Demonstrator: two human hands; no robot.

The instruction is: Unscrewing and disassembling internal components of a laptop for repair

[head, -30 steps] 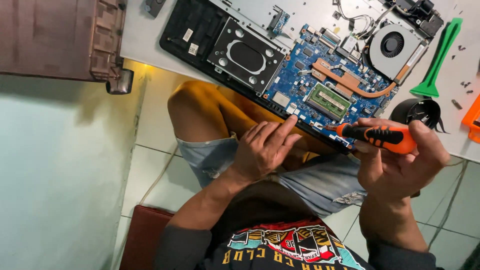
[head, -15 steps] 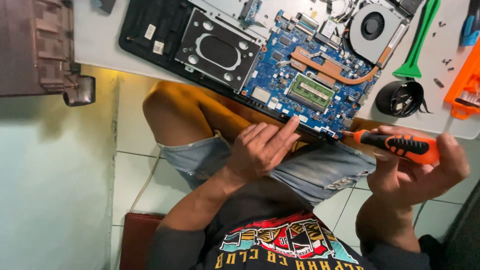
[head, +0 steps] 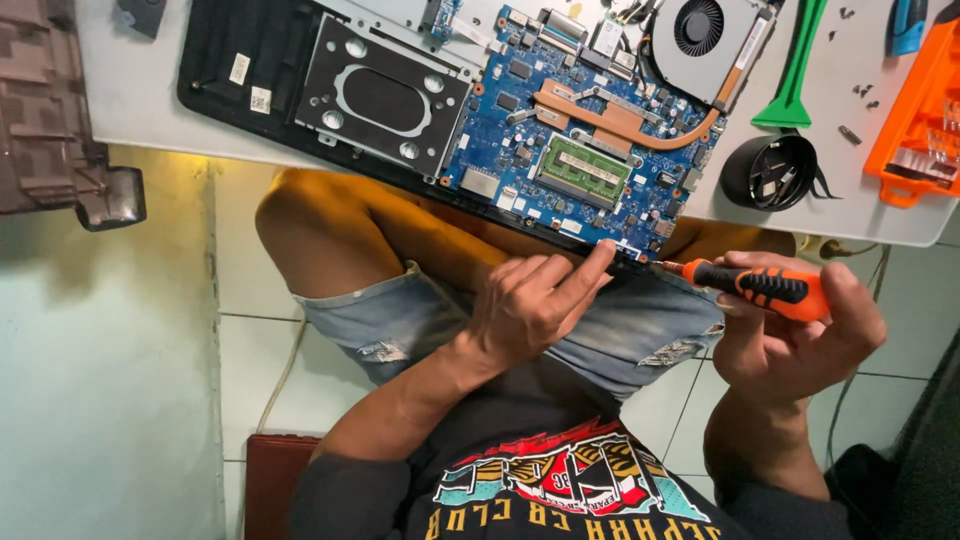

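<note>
An opened laptop [head: 250, 60] lies bottom-up on the white table [head: 130, 110], its blue motherboard [head: 590, 130], green memory module [head: 585, 172], copper heat pipe and fan [head: 700, 28] exposed. My left hand [head: 530, 305] rests over my lap, its index fingertip touching the laptop's near edge; I see nothing in it. My right hand [head: 800, 340] grips an orange-and-black screwdriver [head: 760, 285], held level below the table edge, its tip pointing left at the laptop's near edge close to my left index finger.
On the table's right side lie a green plastic pry tool [head: 795, 70], a black tape roll [head: 770, 172], an orange bit tray [head: 920, 120] and loose screws [head: 860, 90]. A dark chair [head: 50, 120] stands at the left. My bare knees and denim shorts sit under the table edge.
The view has swung, so the laptop and table now sit further left in the picture. My right hand keeps the screwdriver, its tip nearer the laptop's edge. My left hand has barely moved.
</note>
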